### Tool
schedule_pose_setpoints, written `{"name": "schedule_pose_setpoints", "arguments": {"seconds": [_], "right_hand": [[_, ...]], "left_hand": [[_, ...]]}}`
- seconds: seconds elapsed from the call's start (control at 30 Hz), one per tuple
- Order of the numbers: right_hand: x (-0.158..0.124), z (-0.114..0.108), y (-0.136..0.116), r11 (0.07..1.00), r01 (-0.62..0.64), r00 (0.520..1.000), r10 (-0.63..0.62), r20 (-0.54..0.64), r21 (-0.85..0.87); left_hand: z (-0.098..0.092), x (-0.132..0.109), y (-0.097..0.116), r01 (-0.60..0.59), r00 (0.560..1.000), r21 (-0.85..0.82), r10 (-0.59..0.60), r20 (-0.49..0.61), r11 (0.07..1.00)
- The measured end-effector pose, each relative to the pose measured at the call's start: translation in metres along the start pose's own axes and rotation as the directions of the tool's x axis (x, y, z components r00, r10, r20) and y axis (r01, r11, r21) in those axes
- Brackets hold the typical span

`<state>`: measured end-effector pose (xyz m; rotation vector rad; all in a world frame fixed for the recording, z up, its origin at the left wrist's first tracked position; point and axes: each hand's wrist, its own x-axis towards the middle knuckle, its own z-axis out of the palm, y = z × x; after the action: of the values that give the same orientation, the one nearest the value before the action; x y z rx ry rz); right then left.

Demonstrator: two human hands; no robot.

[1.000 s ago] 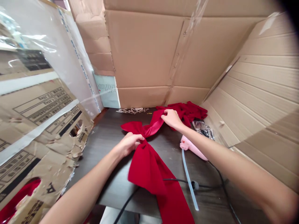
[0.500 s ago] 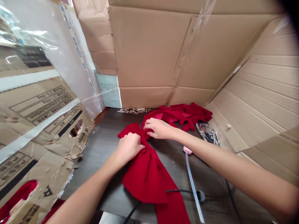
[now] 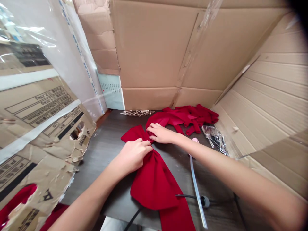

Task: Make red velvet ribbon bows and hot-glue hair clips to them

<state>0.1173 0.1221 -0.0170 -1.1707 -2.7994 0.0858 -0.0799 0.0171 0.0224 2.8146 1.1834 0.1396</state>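
Observation:
A large red velvet bow (image 3: 154, 179) lies on the dark wooden table (image 3: 108, 154), its tails hanging over the near edge. My left hand (image 3: 133, 154) is closed, pinching the bow at its gathered middle. My right hand (image 3: 160, 133) is closed too, fingers pressing the fabric of the right loop down onto that same middle, touching my left hand's fingertips. The bow's left loop (image 3: 131, 134) sticks out beyond my left hand.
A pile of red fabric pieces (image 3: 192, 117) lies at the back right. A row of metal clips (image 3: 137, 112) sits by the back cardboard wall (image 3: 154, 54). A pink glue gun (image 3: 195, 140) with a clear glue stick (image 3: 197, 189), a black cable and a crinkled plastic bag (image 3: 215, 136) lie right.
My right hand has drawn the right loop in from the back pile to the bow's middle, meeting my left hand. My left hand has stayed pinched on the centre.

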Motion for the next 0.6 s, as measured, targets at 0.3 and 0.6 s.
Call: {"name": "schedule_pose_setpoints", "arguments": {"seconds": [0.3, 0.6], "right_hand": [[0.019, -0.036, 0.000, 0.972, -0.207, 0.977, 0.211, 0.021, -0.107], [0.085, -0.034, 0.039, 0.876, -0.452, 0.892, 0.445, -0.075, -0.168]], "left_hand": [[-0.001, -0.004, 0.015, 0.104, 0.993, 0.114, -0.110, 0.042, 0.988], [0.002, -0.009, 0.014, 0.202, 0.977, 0.033, -0.204, 0.060, 0.979]]}}
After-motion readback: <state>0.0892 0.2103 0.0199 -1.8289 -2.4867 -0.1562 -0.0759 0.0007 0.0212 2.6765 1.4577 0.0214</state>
